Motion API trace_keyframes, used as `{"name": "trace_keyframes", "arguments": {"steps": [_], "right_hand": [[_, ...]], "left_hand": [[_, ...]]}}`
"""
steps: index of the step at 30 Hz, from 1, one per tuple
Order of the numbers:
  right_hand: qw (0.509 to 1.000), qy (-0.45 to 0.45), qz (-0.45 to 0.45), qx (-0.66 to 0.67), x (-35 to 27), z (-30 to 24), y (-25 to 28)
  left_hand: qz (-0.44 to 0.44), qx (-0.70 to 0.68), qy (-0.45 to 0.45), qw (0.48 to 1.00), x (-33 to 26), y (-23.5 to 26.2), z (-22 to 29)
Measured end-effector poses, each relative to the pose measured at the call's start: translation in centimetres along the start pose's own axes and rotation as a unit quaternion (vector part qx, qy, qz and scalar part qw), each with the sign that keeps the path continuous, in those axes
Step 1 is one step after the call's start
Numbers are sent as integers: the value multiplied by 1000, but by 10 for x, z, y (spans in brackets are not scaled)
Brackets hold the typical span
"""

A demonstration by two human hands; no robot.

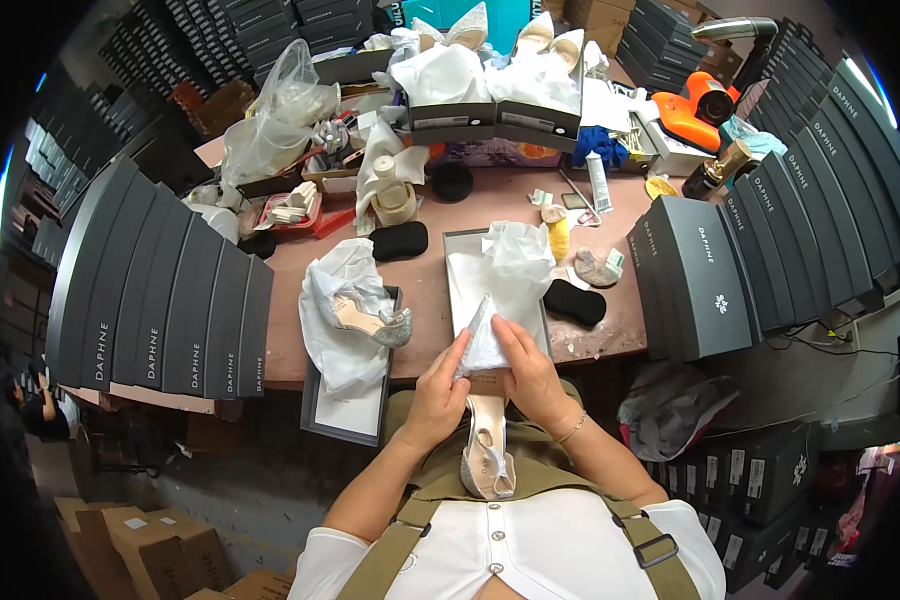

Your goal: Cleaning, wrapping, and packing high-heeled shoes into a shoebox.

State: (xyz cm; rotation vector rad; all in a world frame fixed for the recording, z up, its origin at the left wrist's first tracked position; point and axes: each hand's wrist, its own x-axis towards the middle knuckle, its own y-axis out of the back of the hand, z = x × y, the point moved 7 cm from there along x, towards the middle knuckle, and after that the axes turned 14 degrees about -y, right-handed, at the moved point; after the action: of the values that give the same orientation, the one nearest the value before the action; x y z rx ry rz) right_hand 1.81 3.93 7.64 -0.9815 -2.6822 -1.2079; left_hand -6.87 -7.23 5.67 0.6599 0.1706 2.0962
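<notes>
Both hands are closed around the pointed front of a silver glitter shoe [489, 460], my left hand [438, 396] on its left side and my right hand [532, 378] on its right. The shoe's pale insole, ankle strap and glittery heel end point back toward my chest. Something white and crumpled, like tissue, shows at the toe between my fingers; how it lies on the shoe I cannot tell. Just beyond stands an open shoe box [457, 262] with white tissue paper [518, 250]. Left of my hands, a second silver shoe [355, 318] rests on tissue over another open box [345, 415].
Grey shoe boxes stand in rows at the left [160, 300] and right [705, 270] of the table [610, 340]. Black oval pads [574, 302] lie near the open box. Behind are a white tube [598, 182], a bottle [385, 172], an orange tool [685, 120] and boxes holding more shoes [450, 118].
</notes>
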Motion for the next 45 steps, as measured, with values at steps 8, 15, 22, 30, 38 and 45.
{"name": "trace_keyframes", "arguments": {"steps": [8, 15, 22, 30, 38, 45], "right_hand": [[999, 5, 24, -48, 5, -10, 7], [999, 21, 2, -40, 5, -17, 7], [999, 28, 8, -42, 4, -15, 10], [997, 47, 2, -53, 5, -22, 8], [997, 46, 1, -62, 1, -23, 3], [999, 22, -34, -34, 5, -17, 4]], "left_hand": [[142, -11, 28, 989, -1, -2, 1], [200, -116, 70, 970, -12, -16, -31], [144, -2, 42, 989, 11, -10, 7], [241, -214, 98, 941, -9, -32, -40], [234, -208, 105, 944, -6, -29, -33], [140, -240, 95, 956, -3, -19, -19]]}}
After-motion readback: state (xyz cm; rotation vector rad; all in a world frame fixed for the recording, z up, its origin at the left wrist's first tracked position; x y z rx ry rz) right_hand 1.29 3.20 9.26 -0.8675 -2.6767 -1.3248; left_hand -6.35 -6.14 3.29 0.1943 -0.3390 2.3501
